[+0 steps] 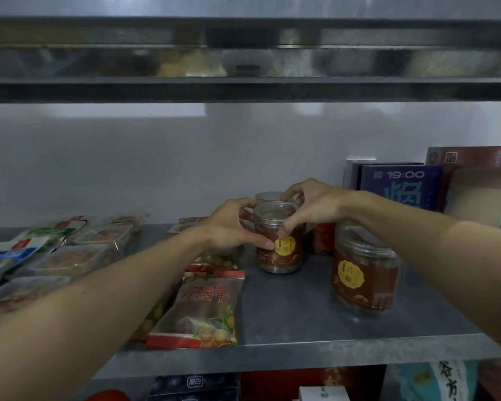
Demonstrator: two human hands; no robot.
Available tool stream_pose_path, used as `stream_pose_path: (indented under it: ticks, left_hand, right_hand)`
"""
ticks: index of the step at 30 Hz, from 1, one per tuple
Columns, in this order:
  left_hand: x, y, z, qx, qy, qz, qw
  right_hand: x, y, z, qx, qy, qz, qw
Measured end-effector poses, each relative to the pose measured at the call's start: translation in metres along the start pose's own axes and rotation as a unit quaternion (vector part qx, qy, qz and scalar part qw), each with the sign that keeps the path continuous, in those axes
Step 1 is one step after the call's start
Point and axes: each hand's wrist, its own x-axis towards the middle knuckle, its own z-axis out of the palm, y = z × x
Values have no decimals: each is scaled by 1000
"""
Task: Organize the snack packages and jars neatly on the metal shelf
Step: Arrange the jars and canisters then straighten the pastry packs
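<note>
Metal shelf (301,322), middle tier.
- Left: sealed packs (70,256), overlapping, in rows from front to back.
- Centre front: snack bag (203,308), flat at the front edge, lapping another bag behind it.
- Centre: centre jar (278,256), upright, with the left hand (229,227) and right hand (313,209) either side; rear jar (268,195) directly behind.
- Right front: front jar (365,279), upright, apart from the centre jar.
- Right rear: boxes (402,186), standing on end.

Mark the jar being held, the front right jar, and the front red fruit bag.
held jar (281,260), head view, label below yellow sticker.
front right jar (365,276), head view, label middle.
red fruit bag (203,311), head view, centre of front.
</note>
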Motion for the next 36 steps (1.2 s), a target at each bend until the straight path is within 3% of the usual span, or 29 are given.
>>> stream_pose_path:
  ticks: [12, 16, 19, 23, 28, 32, 36]
  left_hand:
    - [7, -4, 5, 21, -25, -1, 999]
    - [6, -5, 6, 31, -21, -9, 999]
    - [-2, 3, 5, 103, -5, -4, 995]
    - [-24, 26, 0, 267, 66, 64, 959]
    - [-66, 57, 10, 356, 82, 118, 924]
    - [-100, 83, 37, 457, 74, 97, 881]
    - [-126, 94, 69, 449, 78, 68, 888]
  right_hand:
    - [8, 4, 0, -25, -26, 35, 999]
    - [6, 1, -1, -74, -22, 29, 997]
    - [-5, -3, -6, -157, -8, 4, 988]
    - [-44, -15, -20, -235, 42, -38, 970]
    - [-100, -9, -28, -275, 55, -13, 960]
    - [-144, 11, -28, -300, 77, 8, 951]
    - [-171, 46, -25, -247, 130, -28, 960]
